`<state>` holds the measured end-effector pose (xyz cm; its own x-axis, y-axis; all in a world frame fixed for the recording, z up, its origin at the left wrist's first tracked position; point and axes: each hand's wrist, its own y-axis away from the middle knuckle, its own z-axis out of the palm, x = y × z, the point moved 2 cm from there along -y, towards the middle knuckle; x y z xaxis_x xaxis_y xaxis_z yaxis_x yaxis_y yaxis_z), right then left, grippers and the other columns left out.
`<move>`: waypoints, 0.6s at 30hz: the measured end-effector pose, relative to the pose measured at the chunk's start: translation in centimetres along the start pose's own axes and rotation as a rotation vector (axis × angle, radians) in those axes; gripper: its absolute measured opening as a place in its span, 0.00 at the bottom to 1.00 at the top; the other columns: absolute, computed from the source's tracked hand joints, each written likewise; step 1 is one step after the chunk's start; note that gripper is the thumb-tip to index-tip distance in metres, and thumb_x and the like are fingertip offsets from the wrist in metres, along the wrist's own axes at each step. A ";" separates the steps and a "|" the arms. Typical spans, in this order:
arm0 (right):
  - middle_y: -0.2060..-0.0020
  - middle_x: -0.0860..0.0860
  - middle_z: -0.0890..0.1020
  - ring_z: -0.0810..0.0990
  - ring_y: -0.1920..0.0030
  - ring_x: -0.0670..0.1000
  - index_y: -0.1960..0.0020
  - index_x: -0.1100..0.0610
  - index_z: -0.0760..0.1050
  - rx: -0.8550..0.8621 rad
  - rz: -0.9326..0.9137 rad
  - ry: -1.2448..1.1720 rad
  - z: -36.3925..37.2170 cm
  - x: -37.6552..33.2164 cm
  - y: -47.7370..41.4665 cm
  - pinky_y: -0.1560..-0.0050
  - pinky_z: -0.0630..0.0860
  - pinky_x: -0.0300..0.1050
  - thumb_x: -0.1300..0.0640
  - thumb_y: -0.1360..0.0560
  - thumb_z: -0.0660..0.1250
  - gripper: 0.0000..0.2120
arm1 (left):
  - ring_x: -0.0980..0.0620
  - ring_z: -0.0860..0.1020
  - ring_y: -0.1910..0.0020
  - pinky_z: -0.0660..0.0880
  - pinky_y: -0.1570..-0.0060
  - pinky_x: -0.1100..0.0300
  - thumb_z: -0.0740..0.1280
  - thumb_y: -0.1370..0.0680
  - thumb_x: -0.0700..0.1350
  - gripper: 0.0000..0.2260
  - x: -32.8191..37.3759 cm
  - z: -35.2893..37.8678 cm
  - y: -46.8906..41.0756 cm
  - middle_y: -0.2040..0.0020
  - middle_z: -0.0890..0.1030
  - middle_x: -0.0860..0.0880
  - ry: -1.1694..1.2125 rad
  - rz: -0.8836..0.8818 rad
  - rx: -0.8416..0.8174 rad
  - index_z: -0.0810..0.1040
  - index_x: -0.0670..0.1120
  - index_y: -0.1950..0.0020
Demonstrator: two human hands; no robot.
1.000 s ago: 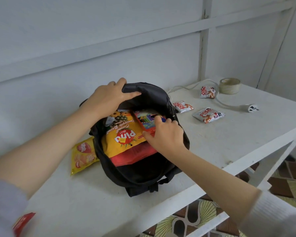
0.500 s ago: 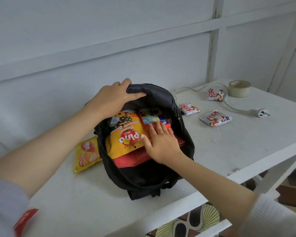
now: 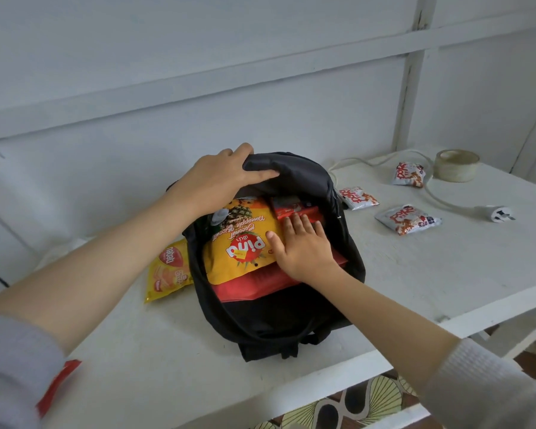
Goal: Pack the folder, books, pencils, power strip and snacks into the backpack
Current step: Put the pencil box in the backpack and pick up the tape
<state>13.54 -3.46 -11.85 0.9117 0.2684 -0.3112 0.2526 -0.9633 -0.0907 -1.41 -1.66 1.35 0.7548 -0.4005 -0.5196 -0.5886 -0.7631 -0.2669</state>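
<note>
A black backpack [image 3: 279, 320] lies open on the white table [image 3: 415, 274]. My left hand [image 3: 217, 178] grips its top flap and holds it up. Inside lie a yellow Pina biscuit bag [image 3: 239, 243], a red folder [image 3: 254, 284] beneath it and a red pencil box [image 3: 291, 207] at the back. My right hand [image 3: 304, 246] presses flat on the contents, fingers straight, touching the pencil box. A yellow snack bag [image 3: 167, 270] lies left of the backpack. Three small silver snack packets [image 3: 407, 218] [image 3: 358, 197] [image 3: 409, 174] and a white power cord with plug [image 3: 498, 214] lie to the right.
A roll of tape [image 3: 457, 165] stands at the table's back right corner. A red packet edge [image 3: 56, 385] shows near my left sleeve. The wall runs close behind the table, and patterned floor [image 3: 353, 407] shows below the front edge.
My right hand has let go of the pencil box and pushed it deeper under the flap, now lying flat on the contents. The left hand keeps holding the flap.
</note>
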 end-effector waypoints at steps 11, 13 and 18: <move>0.55 0.53 0.82 0.79 0.54 0.52 0.48 0.56 0.77 0.130 -0.166 -0.129 -3.1 0.6 3.9 0.53 0.76 0.46 0.50 0.22 0.57 0.14 | 0.42 0.73 0.48 0.69 0.63 0.55 0.61 0.23 0.34 0.31 1.3 0.5 1.2 0.35 0.68 0.41 0.150 0.037 -0.001 0.60 0.62 0.28; 0.67 0.50 0.80 0.77 0.66 0.50 0.60 0.56 0.78 0.216 -0.146 -0.195 -5.0 1.3 5.6 0.69 0.68 0.40 0.53 0.25 0.59 0.12 | 0.40 0.73 0.42 0.74 0.55 0.51 0.62 0.24 0.35 0.32 2.0 0.8 1.8 0.31 0.67 0.41 0.224 0.077 0.026 0.59 0.64 0.28; 0.75 0.48 0.77 0.76 0.72 0.49 0.67 0.57 0.76 0.375 -0.005 -0.374 -8.7 6.4 7.5 0.69 0.69 0.42 0.52 0.28 0.61 0.13 | 0.46 0.53 0.25 0.43 0.28 0.54 0.65 0.25 0.51 0.38 6.5 0.6 3.3 0.25 0.58 0.47 0.419 0.081 -0.031 0.42 0.63 0.26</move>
<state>24.14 -9.00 -6.31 0.7158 0.3218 -0.6198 0.0611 -0.9129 -0.4035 1.40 -6.45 -3.35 0.7625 -0.6266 -0.1610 -0.6468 -0.7329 -0.2110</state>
